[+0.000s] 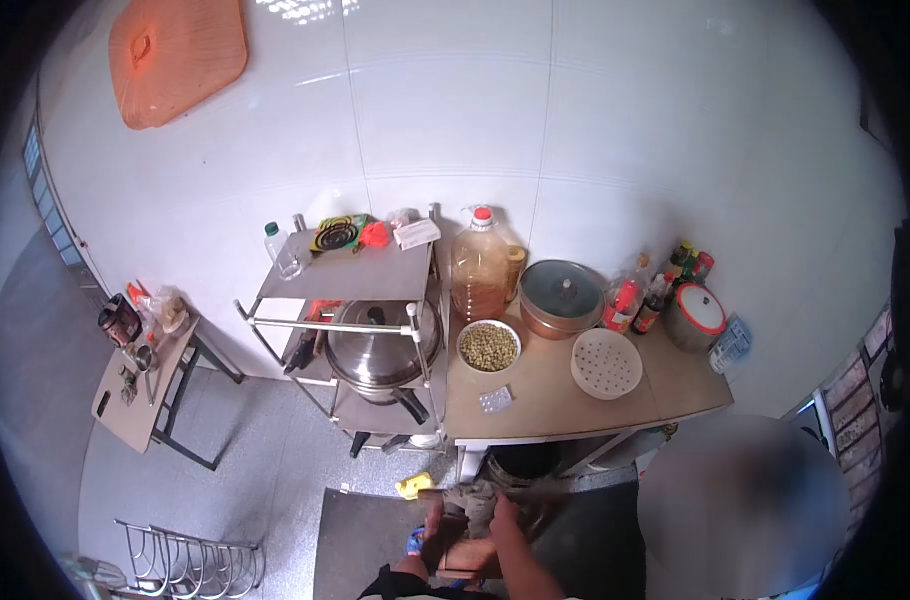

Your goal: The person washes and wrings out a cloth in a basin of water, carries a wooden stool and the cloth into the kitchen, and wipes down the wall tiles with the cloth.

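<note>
Apparently cloth (469,499) (grey); between hands (505,514)

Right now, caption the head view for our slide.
Bare right hand touching crumpled grey cloth, near a tan rectangular table.

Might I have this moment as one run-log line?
Right hand: at grey item | Left hand: grip unclear | White perforated container: on table | Lidded pot: on rack
</note>
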Available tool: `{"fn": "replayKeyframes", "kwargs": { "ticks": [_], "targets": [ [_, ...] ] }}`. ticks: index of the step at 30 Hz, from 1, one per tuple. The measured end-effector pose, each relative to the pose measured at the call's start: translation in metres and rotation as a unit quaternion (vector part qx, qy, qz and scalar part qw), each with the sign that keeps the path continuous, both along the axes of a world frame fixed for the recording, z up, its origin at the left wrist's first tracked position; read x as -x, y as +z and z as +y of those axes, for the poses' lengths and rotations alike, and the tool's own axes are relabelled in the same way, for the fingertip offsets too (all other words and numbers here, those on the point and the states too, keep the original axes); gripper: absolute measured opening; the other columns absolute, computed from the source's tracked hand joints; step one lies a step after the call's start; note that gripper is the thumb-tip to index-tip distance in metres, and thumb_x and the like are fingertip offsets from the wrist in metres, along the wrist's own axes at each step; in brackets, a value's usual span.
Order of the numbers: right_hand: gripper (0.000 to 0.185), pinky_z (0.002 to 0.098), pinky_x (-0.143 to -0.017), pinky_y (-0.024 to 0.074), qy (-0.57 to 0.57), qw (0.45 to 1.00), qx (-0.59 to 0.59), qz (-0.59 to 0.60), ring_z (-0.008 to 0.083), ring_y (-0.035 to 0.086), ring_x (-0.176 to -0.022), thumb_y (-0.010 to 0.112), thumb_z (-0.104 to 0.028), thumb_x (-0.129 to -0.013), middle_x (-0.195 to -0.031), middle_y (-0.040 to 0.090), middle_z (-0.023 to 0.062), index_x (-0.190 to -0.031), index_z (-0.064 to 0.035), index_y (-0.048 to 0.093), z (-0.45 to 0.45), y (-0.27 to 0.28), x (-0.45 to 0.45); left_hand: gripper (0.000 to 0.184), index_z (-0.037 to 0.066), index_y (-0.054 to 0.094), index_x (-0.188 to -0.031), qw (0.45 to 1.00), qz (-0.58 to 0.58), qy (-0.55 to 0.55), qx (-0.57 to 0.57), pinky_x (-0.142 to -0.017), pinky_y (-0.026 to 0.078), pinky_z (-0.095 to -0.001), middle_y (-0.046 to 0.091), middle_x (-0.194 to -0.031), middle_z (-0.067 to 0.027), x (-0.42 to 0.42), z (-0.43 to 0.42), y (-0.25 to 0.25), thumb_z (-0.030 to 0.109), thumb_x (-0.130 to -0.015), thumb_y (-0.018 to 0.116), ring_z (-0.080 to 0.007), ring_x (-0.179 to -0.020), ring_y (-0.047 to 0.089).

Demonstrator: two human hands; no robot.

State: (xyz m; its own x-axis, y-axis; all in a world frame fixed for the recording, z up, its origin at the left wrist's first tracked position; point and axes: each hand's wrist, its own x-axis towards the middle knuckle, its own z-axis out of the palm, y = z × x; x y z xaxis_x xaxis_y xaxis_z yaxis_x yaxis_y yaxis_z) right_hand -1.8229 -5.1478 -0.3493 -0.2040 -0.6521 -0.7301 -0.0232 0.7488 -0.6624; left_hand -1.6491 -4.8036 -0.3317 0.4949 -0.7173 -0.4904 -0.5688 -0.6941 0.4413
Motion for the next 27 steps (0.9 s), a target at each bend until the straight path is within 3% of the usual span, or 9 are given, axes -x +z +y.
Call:
{"fn": "replayKeyframes", "kwargs": {
  "ticks": [4, 7, 11, 16, 20, 23, 25, 26, 27],
  "targets": [
    [0.066, 0.0426, -0.093, 0.0448, -0.172, 0.985, 0.011, -0.027, 0.0334, 0.058, -0.11, 0.065, -0.04, -0.08, -0.122, 0.057, 0.0259, -0.121, 0.0117, 0.052, -0.017, -0.02, 0.015, 0.03, 0.004, 0.066, -0.112, 0.999, 0.004, 0.014, 0.046, -0.072, 0.054, -0.0362, 0.07, -0.094, -0.0091, -0.035, -0.024, 0.01, 0.003, -0.085, 0.052, -0.0209, -0.079, 0.068],
    [0.045, 0.0382, -0.069, 0.035, -0.033, 0.94, -0.105, -0.322, 0.0241, 0.045, -0.079, 0.062, -0.042, -0.08, -0.09, 0.045, 0.013, -0.092, -0.0012, 0.049, -0.044, -0.018, 0.068, 0.03, 0.004, 0.067, -0.111, 0.997, 0.008, 0.018, 0.08, -0.072, 0.054, -0.0361, 0.07, -0.094, -0.0092, -0.069, -0.054, 0.02, 0.003, -0.085, 0.052, -0.0209, -0.079, 0.068],
    [0.041, 0.0323, -0.036, 0.0219, 0.164, 0.725, -0.242, -0.623, 0.0117, 0.027, -0.038, 0.059, -0.046, -0.079, -0.047, 0.029, -0.0042, -0.053, -0.0184, 0.044, -0.088, 0.031, 0.108, 0.029, 0.004, 0.067, -0.111, 0.992, 0.042, 0.026, 0.113, -0.072, 0.054, -0.0361, 0.07, -0.094, -0.0095, -0.078, -0.07, 0.007, 0.004, -0.085, 0.052, -0.0209, -0.079, 0.068],
    [0.045, 0.0306, -0.036, 0.0208, 0.099, 0.715, -0.282, -0.632, 0.0104, 0.025, -0.037, 0.059, -0.047, -0.076, -0.045, 0.026, -0.0059, -0.05, -0.0218, 0.033, -0.149, 0.014, 0.077, 0.029, 0.004, 0.068, -0.11, 0.982, 0.075, 0.049, 0.168, -0.072, 0.054, -0.0359, 0.071, -0.094, -0.0098, -0.092, -0.109, -0.009, 0.004, -0.086, 0.053, -0.0209, -0.079, 0.068],
    [0.037, 0.0349, -0.065, 0.0327, 0.242, 0.917, -0.119, -0.293, 0.0201, 0.038, -0.077, 0.051, -0.044, -0.086, -0.09, 0.038, 0.0051, -0.095, -0.012, 0.035, -0.181, 0.041, 0.002, 0.028, 0.005, 0.068, -0.11, 0.981, 0.09, 0.053, 0.163, -0.071, 0.054, -0.0359, 0.071, -0.094, -0.01, -0.123, -0.098, -0.006, 0.004, -0.086, 0.053, -0.0209, -0.079, 0.068],
    [0.052, 0.0381, -0.087, 0.0416, 0.304, 0.951, -0.039, 0.031, 0.0274, 0.049, -0.106, 0.044, -0.042, -0.093, -0.123, 0.047, 0.0134, -0.129, -0.0047, 0.037, -0.153, 0.026, 0.0, 0.028, 0.005, 0.068, -0.109, 0.983, 0.139, 0.049, 0.114, -0.071, 0.054, -0.0358, 0.071, -0.094, -0.0102, -0.099, -0.042, -0.01, 0.004, -0.086, 0.053, -0.0208, -0.079, 0.068],
    [0.057, 0.0411, -0.097, 0.0436, 0.305, 0.929, 0.09, 0.191, 0.0309, 0.051, -0.119, 0.027, -0.043, -0.098, -0.138, 0.046, 0.0159, -0.142, -0.0085, 0.036, -0.148, -0.135, 0.0, 0.028, 0.005, 0.068, -0.109, 0.981, 0.169, 0.05, 0.084, -0.071, 0.054, -0.0357, 0.071, -0.094, -0.0103, -0.088, 0.007, -0.013, 0.004, -0.086, 0.053, -0.0208, -0.079, 0.068],
    [0.058, 0.049, -0.085, 0.046, 0.168, 0.972, 0.122, 0.107, 0.0351, 0.057, -0.101, 0.052, -0.042, -0.087, -0.118, 0.057, 0.0208, -0.126, 0.0012, 0.051, -0.131, -0.086, 0.014, 0.028, 0.005, 0.068, -0.109, 0.979, 0.183, 0.052, 0.072, -0.071, 0.054, -0.0357, 0.071, -0.094, -0.0103, -0.083, 0.024, -0.009, 0.004, -0.086, 0.053, -0.0208, -0.079, 0.068],
    [0.056, 0.0473, -0.084, 0.0465, 0.101, 0.968, 0.218, 0.065, 0.0339, 0.058, -0.1, 0.054, -0.039, -0.086, -0.118, 0.058, 0.0201, -0.125, 0.0009, 0.052, -0.124, -0.08, 0.011, 0.028, 0.005, 0.069, -0.109, 0.977, 0.196, 0.055, 0.062, -0.071, 0.053, -0.0357, 0.071, -0.094, -0.0104, -0.079, 0.04, -0.007, 0.004, -0.086, 0.053, -0.0208, -0.079, 0.068]
  ]
}}
